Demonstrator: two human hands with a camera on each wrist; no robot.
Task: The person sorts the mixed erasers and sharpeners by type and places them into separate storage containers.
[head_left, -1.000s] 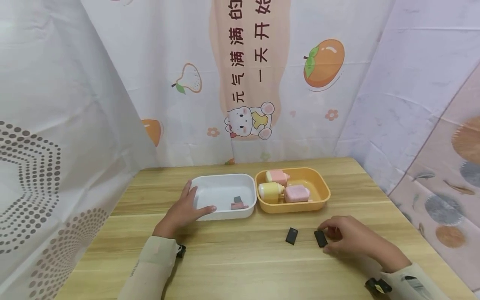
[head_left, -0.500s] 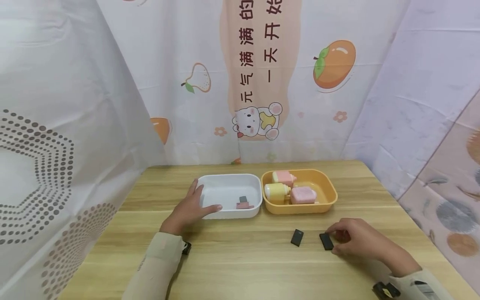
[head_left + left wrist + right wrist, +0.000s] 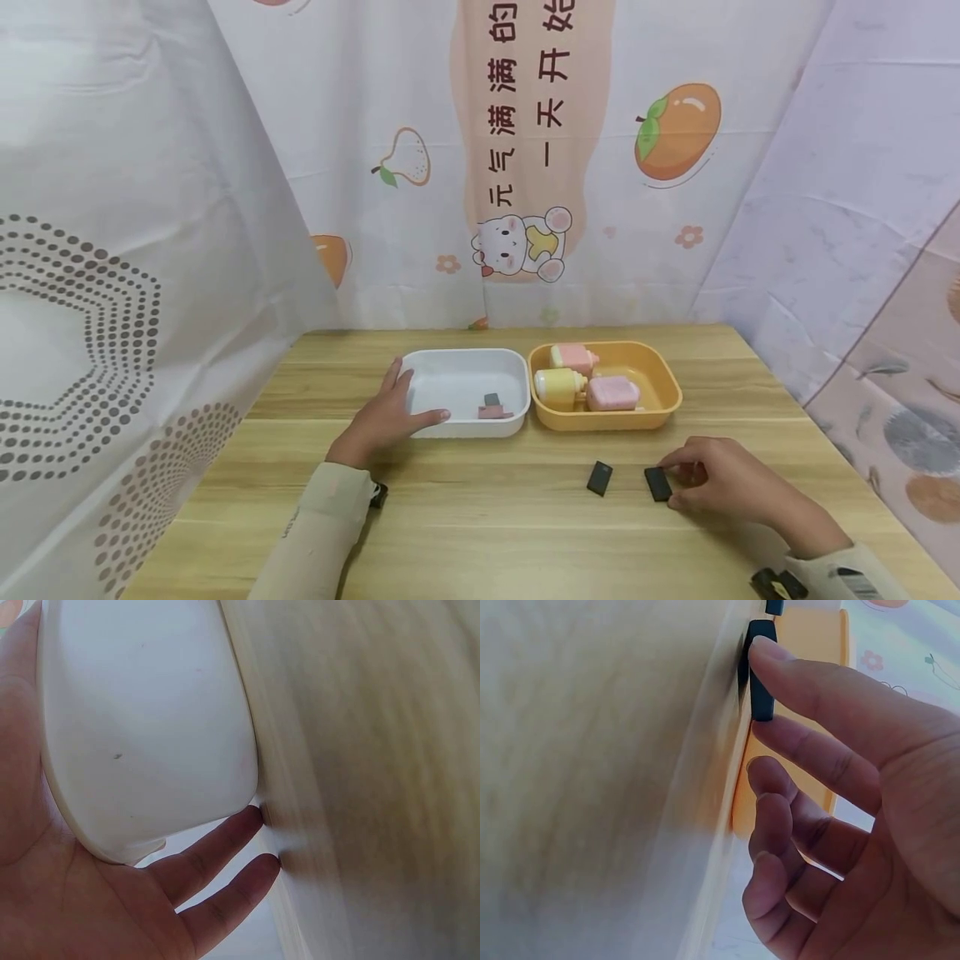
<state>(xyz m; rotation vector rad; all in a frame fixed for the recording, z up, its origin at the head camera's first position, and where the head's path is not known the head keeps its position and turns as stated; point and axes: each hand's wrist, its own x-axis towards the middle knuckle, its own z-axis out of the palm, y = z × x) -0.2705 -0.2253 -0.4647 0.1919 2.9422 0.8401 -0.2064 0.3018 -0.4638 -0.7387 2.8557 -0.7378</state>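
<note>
In the head view, my left hand [image 3: 381,419] grips the left end of a white tray [image 3: 468,428], its thumb along the front rim. The left wrist view shows the palm against the white tray [image 3: 157,727], two fingers reaching past its bottom edge. My right hand [image 3: 723,483] pinches a small black rectangular block [image 3: 657,484] at its right side, close over the table. From the right wrist, the thumb lies on the black block [image 3: 762,682], the index fingertip is at its end, and the other fingers curl loosely. A second black block [image 3: 600,478] lies just left of it.
Inside the white tray are a small pink piece [image 3: 492,412] and a small grey piece [image 3: 491,399]. Beside it stands an orange tray [image 3: 652,417] holding a yellow bottle [image 3: 558,387] and two pink ones. Behind the wooden table [image 3: 480,533] hangs a printed curtain [image 3: 420,250].
The head view has shifted, sliding the scene rightward. My right thumb and index finger have drawn slightly closer together at the black block. The left hand keeps its place on the white tray.
</note>
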